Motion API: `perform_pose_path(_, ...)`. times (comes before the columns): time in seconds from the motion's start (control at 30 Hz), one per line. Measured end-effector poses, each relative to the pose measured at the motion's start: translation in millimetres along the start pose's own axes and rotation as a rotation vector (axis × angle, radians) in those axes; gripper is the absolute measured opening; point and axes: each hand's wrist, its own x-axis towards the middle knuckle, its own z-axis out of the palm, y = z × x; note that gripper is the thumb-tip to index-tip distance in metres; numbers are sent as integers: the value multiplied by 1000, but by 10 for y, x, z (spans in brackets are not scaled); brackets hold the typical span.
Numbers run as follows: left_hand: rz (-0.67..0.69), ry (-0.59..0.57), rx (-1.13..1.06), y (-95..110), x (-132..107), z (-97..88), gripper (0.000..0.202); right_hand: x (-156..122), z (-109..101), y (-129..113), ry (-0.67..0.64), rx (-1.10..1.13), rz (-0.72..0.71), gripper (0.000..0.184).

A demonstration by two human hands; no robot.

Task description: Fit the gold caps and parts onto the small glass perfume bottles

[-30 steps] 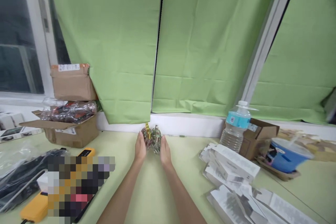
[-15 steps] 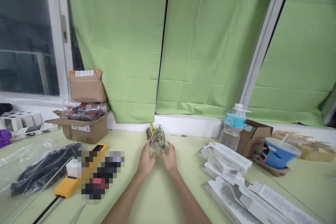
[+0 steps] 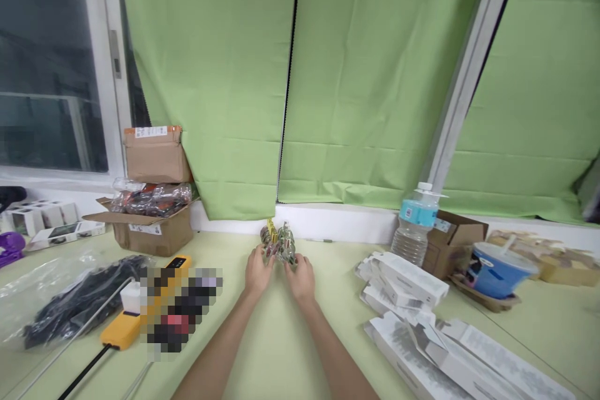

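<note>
Two rows of small, shiny, clear-wrapped items stand against the low white wall, a gold-topped row on the left and a silver-green row on the right. They are too small to name. My left hand has its fingers curled against the near left side of the gold-topped row. On the near right side, my right hand curls its thumb and fingers against the silver-green row. My fingers partly cover the lower front of both rows.
To the left lie a yellow power strip and a dark plastic-wrapped bundle, with an open carton behind. On the right are white flattened boxes, a water bottle and a blue cup.
Both hands have moved slightly forward and closed in on the wrapped items, the fingers now curled against them. The items stay in place.
</note>
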Motion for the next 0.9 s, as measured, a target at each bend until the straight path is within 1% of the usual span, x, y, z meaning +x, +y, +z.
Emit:
perform_pose_path(0.07,19,-12,29,0,61,12,37,43,22,16,-16,26,13,22)
perform_pose_path(0.17,25,-41,57,-1,118,19,31,67,56,40,-17,82,33,20)
perform_pose_path(0.33,42,-47,60,-35,128,31,23,47,84,82,-6,139,48,18)
perform_pose_path(0.43,36,-13,24,-98,98,2,23,56,62,150,5,185,50,20)
perform_pose_path(0.5,33,9,1,-156,70,-49,23,71,30,219,22,223,51,25)
perform_pose_path(0.57,35,0,-54,-215,42,-115,22,89,-12,297,19,277,39,32)
perform_pose_path(0.63,35,-50,-158,-263,19,-174,20,105,-53,371,-32,355,10,37)
perform_pose_path(0.73,24,-116,-309,-301,-2,-211,21,124,-98,450,-169,484,1,42)
perform_pose_path(0.83,42,-130,-370,-298,-12,-202,21,141,-116,484,-283,579,9,43)
perform_pose_path(0.9,68,-150,-373,-279,-20,-203,20,149,-120,487,-307,596,11,42)
